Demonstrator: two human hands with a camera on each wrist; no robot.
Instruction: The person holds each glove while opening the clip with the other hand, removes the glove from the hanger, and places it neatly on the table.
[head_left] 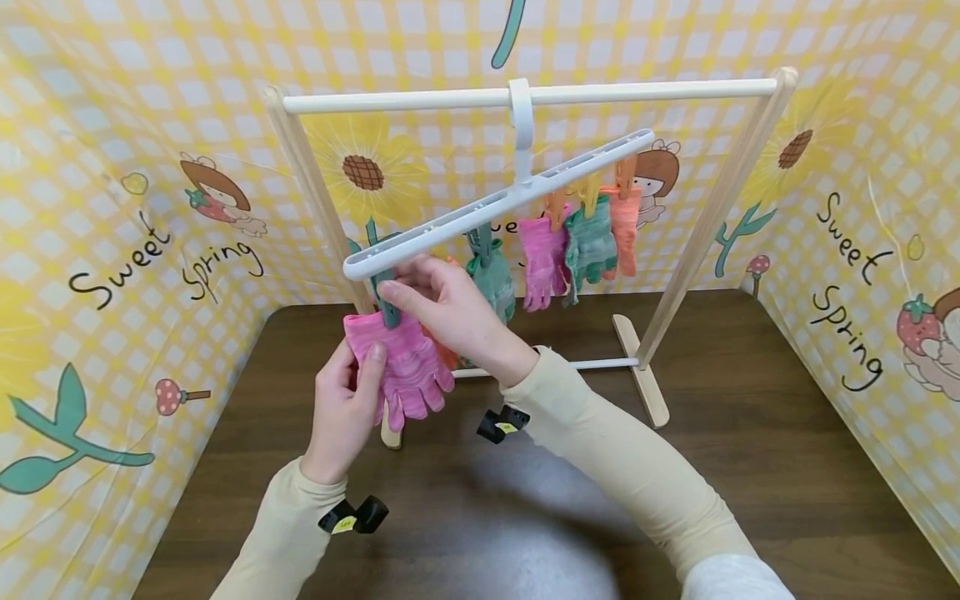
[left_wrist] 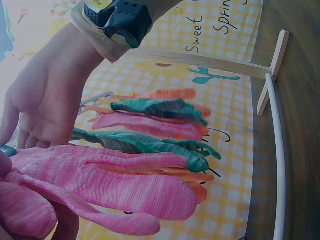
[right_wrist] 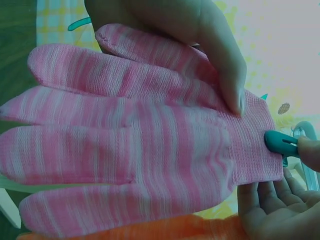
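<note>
A pink striped glove [head_left: 401,358] hangs by its cuff from a dark green clothespin [head_left: 387,302] at the hanger's near-left end. My left hand [head_left: 341,400] pinches the glove's cuff side, thumb in front and fingers behind. My right hand [head_left: 465,317] holds the clothespin, with its thumb on the clip [right_wrist: 282,143] in the right wrist view; its other fingers are partly behind the cuff. The white hanger [head_left: 480,208] tilts down towards the left hand. In the left wrist view the pink glove [left_wrist: 125,185] fills the foreground, with the right hand [left_wrist: 50,95] above it.
More gloves hang along the hanger: a green glove [head_left: 491,279], a pink one [head_left: 543,254], another green one [head_left: 592,242] and an orange one [head_left: 625,229]. A wooden rack [head_left: 690,225] carries the hanger on its top rod [head_left: 405,102]. It stands on a dark wooden table [head_left: 465,500].
</note>
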